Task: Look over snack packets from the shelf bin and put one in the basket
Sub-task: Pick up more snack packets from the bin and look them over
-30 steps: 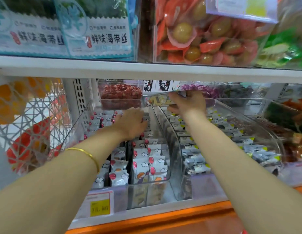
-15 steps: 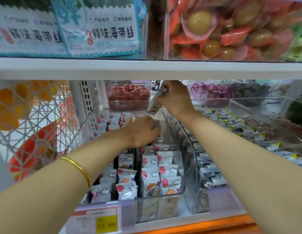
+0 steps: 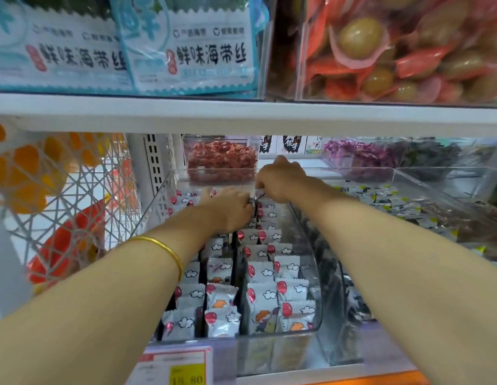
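Packet (image 3: 259,194) lowered back into the bin (image 3: 316,287)
Right hand (image 3: 280,179) has brought its pinched packet down to the rear rows; left hand (image 3: 231,208) curls beside it, grip unclear. Nothing picked yet.

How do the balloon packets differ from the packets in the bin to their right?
The balloon packets are white with red balloons and clouds; the right packets are greyish with yellow corners. The balloon packets stand in neat rows; the right packets lie heaped loosely. Both fill clear bins.
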A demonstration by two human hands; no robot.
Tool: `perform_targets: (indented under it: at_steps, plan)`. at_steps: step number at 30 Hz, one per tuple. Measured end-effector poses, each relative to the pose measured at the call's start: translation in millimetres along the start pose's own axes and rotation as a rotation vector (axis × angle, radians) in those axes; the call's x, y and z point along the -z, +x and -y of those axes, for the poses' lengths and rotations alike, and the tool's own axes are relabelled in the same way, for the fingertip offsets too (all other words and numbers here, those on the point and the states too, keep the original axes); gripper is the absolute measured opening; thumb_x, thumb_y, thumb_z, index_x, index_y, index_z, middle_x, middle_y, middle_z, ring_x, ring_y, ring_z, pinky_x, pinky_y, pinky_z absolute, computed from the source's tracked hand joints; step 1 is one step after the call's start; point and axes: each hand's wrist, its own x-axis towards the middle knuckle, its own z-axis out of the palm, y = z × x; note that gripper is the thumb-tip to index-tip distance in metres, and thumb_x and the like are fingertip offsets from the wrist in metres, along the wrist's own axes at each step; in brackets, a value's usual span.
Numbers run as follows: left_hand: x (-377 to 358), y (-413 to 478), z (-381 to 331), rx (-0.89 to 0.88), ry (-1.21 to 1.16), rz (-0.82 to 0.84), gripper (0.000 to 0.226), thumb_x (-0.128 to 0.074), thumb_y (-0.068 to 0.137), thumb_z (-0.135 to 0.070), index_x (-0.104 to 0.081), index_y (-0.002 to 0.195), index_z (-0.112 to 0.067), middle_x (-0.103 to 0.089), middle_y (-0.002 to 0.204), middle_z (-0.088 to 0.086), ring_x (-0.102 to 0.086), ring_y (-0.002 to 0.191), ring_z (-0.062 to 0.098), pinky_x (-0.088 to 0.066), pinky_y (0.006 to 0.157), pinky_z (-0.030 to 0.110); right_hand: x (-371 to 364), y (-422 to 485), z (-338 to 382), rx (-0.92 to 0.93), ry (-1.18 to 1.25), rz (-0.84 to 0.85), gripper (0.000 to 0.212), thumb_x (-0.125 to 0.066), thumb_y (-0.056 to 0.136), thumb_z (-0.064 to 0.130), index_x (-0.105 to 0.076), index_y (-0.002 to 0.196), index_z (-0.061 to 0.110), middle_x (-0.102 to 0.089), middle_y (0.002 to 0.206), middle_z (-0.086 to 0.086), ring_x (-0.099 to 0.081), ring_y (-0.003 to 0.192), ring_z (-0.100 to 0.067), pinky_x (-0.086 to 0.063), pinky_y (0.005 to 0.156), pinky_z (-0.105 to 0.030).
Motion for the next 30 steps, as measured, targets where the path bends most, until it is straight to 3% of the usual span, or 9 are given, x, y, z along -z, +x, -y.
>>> perform_targets:
  at_steps: [6, 9, 12, 16, 18, 21, 23, 26, 30]
  plan:
    - [0, -4, 8, 0.007, -0.039, 0.001, 0.029, -0.029, 0.094, -0.028, -0.04, 0.068, -0.023, -0.049, 0.099, 0.003, -0.045, 0.11, 0.023, -0.019, 0.105, 0.055, -2, 11, -2, -0.069, -0.015, 0.203, 0.051, -0.038, 0.092, 0.004, -0.04, 0.141, 0.02, -0.027, 0.146, -0.017, -0.038, 0.124, -0.044, -0.036, 0.104, -0.05]
    - [3, -10, 10, -0.011, -0.037, 0.044, 0.031, -0.029, 0.095, -0.028, -0.058, 0.101, -0.021, -0.053, 0.122, 0.006, -0.04, 0.125, 0.024, -0.014, 0.107, 0.053, -1, 12, -1, -0.05, -0.006, 0.168, 0.048, -0.04, 0.093, 0.003, -0.044, 0.138, 0.017, -0.037, 0.143, -0.014, -0.042, 0.124, -0.038, -0.039, 0.103, -0.047]
    - [7, -14, 6, -0.034, -0.048, 0.068, 0.038, -0.028, 0.097, -0.03, -0.053, 0.123, -0.022, -0.047, 0.137, 0.004, -0.037, 0.13, 0.025, -0.011, 0.109, 0.051, 1, 11, -2, -0.047, 0.058, 0.094, 0.041, -0.043, 0.093, 0.002, -0.054, 0.129, 0.016, -0.045, 0.138, -0.013, -0.049, 0.119, -0.034, -0.043, 0.1, -0.043]
    - [7, -15, 1, -0.083, -0.09, 0.065, 0.038, -0.028, 0.097, -0.028, -0.057, 0.118, -0.014, -0.055, 0.125, 0.007, -0.045, 0.12, 0.025, -0.009, 0.112, 0.049, 0, 10, -4, -0.02, 0.096, 0.089, 0.035, -0.044, 0.092, 0.002, -0.061, 0.12, 0.014, -0.052, 0.134, -0.011, -0.054, 0.113, -0.03, -0.045, 0.098, -0.042]
    - [5, -13, 0, -0.097, -0.105, 0.04, 0.037, -0.029, 0.097, -0.026, -0.058, 0.114, -0.009, -0.054, 0.119, 0.01, -0.046, 0.112, 0.025, -0.017, 0.11, 0.051, 0, 9, -4, -0.005, 0.096, 0.09, 0.033, -0.044, 0.092, 0.004, -0.063, 0.118, 0.014, -0.054, 0.131, -0.011, -0.055, 0.112, -0.029, -0.046, 0.097, -0.042]
    - [5, -13, 0, -0.067, -0.115, 0.018, 0.041, -0.029, 0.096, -0.031, -0.055, 0.118, -0.009, -0.045, 0.13, 0.008, -0.038, 0.122, 0.026, -0.025, 0.107, 0.05, -1, 8, -6, 0.005, 0.082, 0.092, 0.033, -0.041, 0.093, 0.008, -0.061, 0.119, 0.014, -0.055, 0.129, -0.01, -0.055, 0.111, -0.029, -0.047, 0.096, -0.042]
    - [6, -14, -1, -0.077, -0.139, 0.065, 0.045, -0.027, 0.094, -0.034, -0.055, 0.114, -0.006, -0.05, 0.125, 0.01, -0.042, 0.118, 0.027, -0.03, 0.104, 0.046, -2, 7, -7, 0.015, 0.066, 0.108, 0.034, -0.04, 0.094, 0.012, -0.058, 0.123, 0.015, -0.051, 0.132, -0.012, -0.051, 0.114, -0.032, -0.044, 0.098, -0.044]
    - [8, -17, -3, -0.084, -0.189, 0.046, 0.033, -0.034, 0.096, -0.027, -0.056, 0.103, -0.005, -0.056, 0.102, 0.011, -0.052, 0.095, 0.028, -0.039, 0.085, 0.037, -3, 6, -8, 0.036, 0.07, 0.114, 0.036, -0.039, 0.094, 0.011, -0.057, 0.125, 0.016, -0.049, 0.134, -0.013, -0.048, 0.117, -0.034, -0.042, 0.099, -0.045]
    - [8, -13, -5, -0.09, -0.203, -0.086, 0.033, -0.037, 0.091, -0.02, -0.038, 0.06, -0.011, -0.041, 0.063, 0.004, -0.041, 0.059, 0.02, -0.037, 0.07, 0.04, -3, 2, -7, 0.032, 0.122, 0.053, 0.036, -0.041, 0.09, 0.006, -0.06, 0.12, 0.013, -0.056, 0.125, -0.012, -0.054, 0.112, -0.03, -0.047, 0.096, -0.043]
